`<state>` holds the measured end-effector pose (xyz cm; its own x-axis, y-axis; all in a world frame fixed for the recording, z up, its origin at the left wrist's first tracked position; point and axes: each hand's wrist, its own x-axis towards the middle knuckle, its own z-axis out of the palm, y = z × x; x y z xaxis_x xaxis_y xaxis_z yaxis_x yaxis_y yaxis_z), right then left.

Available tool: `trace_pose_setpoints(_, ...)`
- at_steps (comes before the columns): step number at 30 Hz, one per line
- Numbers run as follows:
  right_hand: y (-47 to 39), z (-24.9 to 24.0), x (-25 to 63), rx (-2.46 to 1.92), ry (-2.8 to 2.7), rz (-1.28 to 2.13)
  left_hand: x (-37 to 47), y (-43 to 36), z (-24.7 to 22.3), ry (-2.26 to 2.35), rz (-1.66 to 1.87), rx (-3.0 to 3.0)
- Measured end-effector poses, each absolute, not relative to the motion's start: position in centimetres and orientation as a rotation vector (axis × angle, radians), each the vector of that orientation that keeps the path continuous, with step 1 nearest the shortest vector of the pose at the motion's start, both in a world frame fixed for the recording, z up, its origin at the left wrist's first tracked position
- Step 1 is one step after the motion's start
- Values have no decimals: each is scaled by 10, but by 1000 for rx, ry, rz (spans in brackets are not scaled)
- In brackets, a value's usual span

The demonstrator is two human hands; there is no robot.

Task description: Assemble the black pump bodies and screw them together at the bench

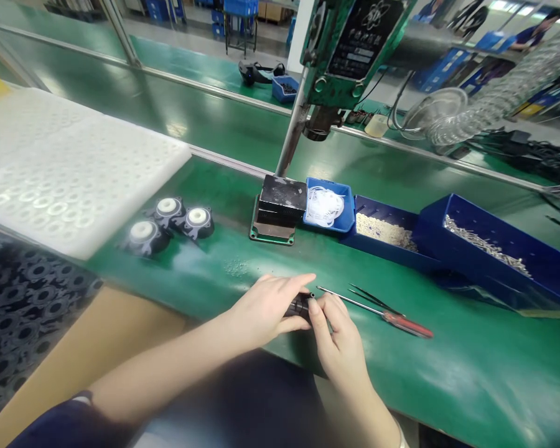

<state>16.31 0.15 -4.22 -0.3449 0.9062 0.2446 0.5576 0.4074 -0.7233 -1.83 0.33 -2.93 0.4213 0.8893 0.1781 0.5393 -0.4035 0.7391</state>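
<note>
Holds one black part [299, 306] low above the green bench [471, 367], near its front edge. Keeps the left hand [277, 305] curled over one end, thumb below and fingers above; pinches the other end between thumb and fingertips of the right hand [338, 326]. Leaves room to move on bare surface right of the screwdriver [408, 325]; meets a row of bins and a black block [282, 199] beyond the hands.

Counts one screwdriver, one pair of thin black tweezers [376, 297] just beside it, and three black housings [199, 229] to the left, each topped by a white ring. Counts three blue bins in the row: a small tray [352, 208] of thin white loops, a bin [389, 251] of pale granular pieces, a deep bin [499, 283] of slender metal pieces.

Shows smooth, glossy green on the bench, slim steel and red handle on the screwdriver, matt white on the dimpled sheet [121, 143] at far left.
</note>
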Motion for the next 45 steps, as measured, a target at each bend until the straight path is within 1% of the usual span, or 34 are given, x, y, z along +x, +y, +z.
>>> trace_pose_setpoints(4, 3, -46, 165, -1162, -2097, 644, -17, 4, -31, 1204, 761, 2089)
trace_pose_setpoints(7, 7, -46, 170, -1116, -2090, 762, -18, 5, -31, 1206, 759, 2085)
trace_pose_setpoints(9, 9, -47, 176, -1161, -2008, 790, -19, 5, -30, 1211, 764, 2072)
trace_pose_setpoints(13, 12, -47, 190, -1240, -1908, 711, -23, 7, -28, 1219, 772, 2083)
trace_pose_setpoints(16, 11, -44, 189, -1196, -1914, 818, -23, 8, -26, 1224, 774, 2080)
trace_pose_setpoints(20, 11, -41, 185, -1234, -1779, 939, -21, 9, -26, 1234, 763, 2043)
trace_pose_setpoints(31, 14, -48, 193, -1303, -1427, 1115, -22, 10, -29, 1217, 715, 2170)
trace_pose_setpoints(39, 16, -45, 197, -1435, -1311, 1091, -30, 11, -36, 1196, 742, 2230)
trace_pose_setpoints(45, 19, -42, 197, -1441, -1304, 1080, -31, 10, -37, 1174, 731, 2246)
